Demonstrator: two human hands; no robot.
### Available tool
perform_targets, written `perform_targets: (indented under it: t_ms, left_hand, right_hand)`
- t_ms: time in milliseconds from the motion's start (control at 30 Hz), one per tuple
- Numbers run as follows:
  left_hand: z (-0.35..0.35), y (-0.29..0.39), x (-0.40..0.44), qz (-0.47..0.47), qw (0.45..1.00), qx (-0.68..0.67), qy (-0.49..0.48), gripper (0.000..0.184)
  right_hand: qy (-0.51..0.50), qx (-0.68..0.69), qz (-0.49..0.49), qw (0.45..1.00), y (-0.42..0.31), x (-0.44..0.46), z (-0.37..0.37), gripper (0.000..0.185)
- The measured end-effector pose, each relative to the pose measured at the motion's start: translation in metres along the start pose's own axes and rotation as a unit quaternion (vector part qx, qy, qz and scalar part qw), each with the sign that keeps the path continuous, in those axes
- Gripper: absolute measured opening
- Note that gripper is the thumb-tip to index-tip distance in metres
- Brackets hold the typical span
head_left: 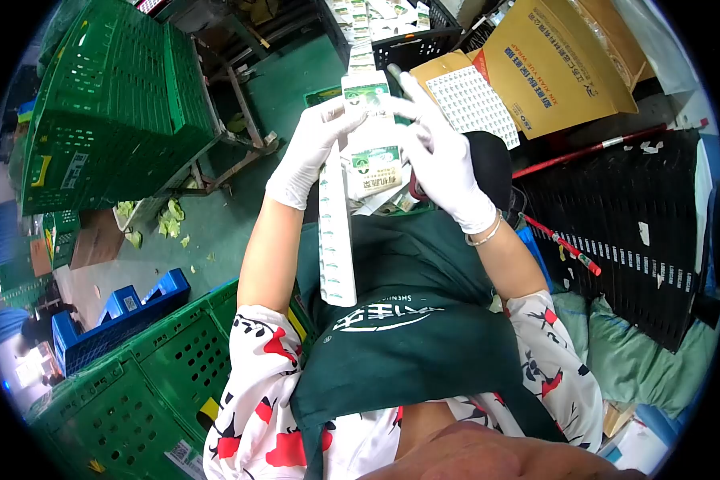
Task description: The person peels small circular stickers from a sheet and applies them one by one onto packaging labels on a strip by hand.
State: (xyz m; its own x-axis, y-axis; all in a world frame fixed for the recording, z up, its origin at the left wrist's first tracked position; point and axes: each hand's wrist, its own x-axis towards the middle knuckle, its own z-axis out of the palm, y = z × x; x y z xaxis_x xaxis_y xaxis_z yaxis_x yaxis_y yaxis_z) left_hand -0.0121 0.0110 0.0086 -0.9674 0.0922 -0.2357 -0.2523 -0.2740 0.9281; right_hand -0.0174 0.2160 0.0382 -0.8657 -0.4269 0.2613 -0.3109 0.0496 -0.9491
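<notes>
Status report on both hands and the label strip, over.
Left hand, right hand: gloved, both at the green-and-white label strip. Exact grip unclear. Strip runs toward black crate. No obstruction visible.

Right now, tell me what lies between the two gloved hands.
In the head view, green-and-white printed labels lie between the left hand and the right hand; a long white strip shows below the left hand.
</notes>
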Motion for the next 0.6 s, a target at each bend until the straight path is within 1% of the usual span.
perform_targets:
  t_ms: [33,100,133,200,233,267,300,333,367,433,500,533,567,600]
  left_hand:
    - [0.006,0.003,-0.002,0.006,1.0,0.003,0.003,0.03]
    - [0.012,0.005,-0.004,0.033,0.998,0.044,-0.005,0.031]
    - [0.014,0.006,-0.005,0.044,0.997,0.07,-0.012,0.031]
    - [0.016,0.004,-0.007,0.054,0.992,0.113,-0.022,0.031]
    - [0.017,0.003,-0.008,0.059,0.992,0.112,-0.022,0.031]
    - [0.019,0.003,-0.009,0.064,0.991,0.112,-0.022,0.031]
    - [0.02,0.003,-0.009,0.069,0.991,0.111,-0.024,0.03]
    - [0.015,-0.004,-0.005,0.085,0.985,0.143,-0.035,0.03]
    - [0.016,-0.003,-0.006,0.085,0.986,0.141,-0.029,0.03]
    - [0.02,0.0,-0.009,0.085,0.987,0.135,-0.014,0.029]
    - [0.019,-0.002,-0.011,0.072,0.99,0.119,-0.019,0.029]
    - [0.019,-0.002,-0.012,0.064,0.992,0.111,-0.023,0.029]
    - [0.017,-0.002,-0.011,0.048,0.995,0.09,-0.009,0.029]
    - [0.013,-0.001,-0.01,0.032,0.997,0.069,0.005,0.029]
  right_hand:
    - [0.045,-0.025,0.018,0.999,0.005,0.003,-0.002,0.055]
    - [0.101,0.039,0.074,0.991,0.006,0.015,-0.014,0.046]
    - [0.117,0.054,0.076,0.989,0.008,0.019,-0.016,0.042]
    - [0.102,0.036,0.077,0.991,0.006,0.024,-0.012,0.041]
    - [0.096,0.026,0.078,0.992,0.005,0.026,-0.008,0.04]
    - [0.102,-0.026,0.046,0.993,0.01,0.029,-0.004,0.044]
    - [0.082,-0.071,0.052,0.993,0.011,0.03,-0.002,0.048]
    - [0.089,-0.135,0.042,0.986,0.013,0.03,-0.001,0.049]
    - [0.096,-0.198,0.033,0.975,0.015,0.03,0.001,0.049]
    - [0.183,-0.315,-0.002,0.931,0.023,0.03,0.002,0.055]
    - [0.177,-0.248,0.025,0.952,0.025,0.03,0.001,0.056]
    - [0.126,-0.121,0.069,0.982,0.023,0.028,-0.001,0.056]
    - [0.071,0.008,0.111,0.991,0.022,0.025,-0.004,0.055]
    - [0.051,-0.053,0.063,0.995,0.02,0.021,-0.002,0.061]
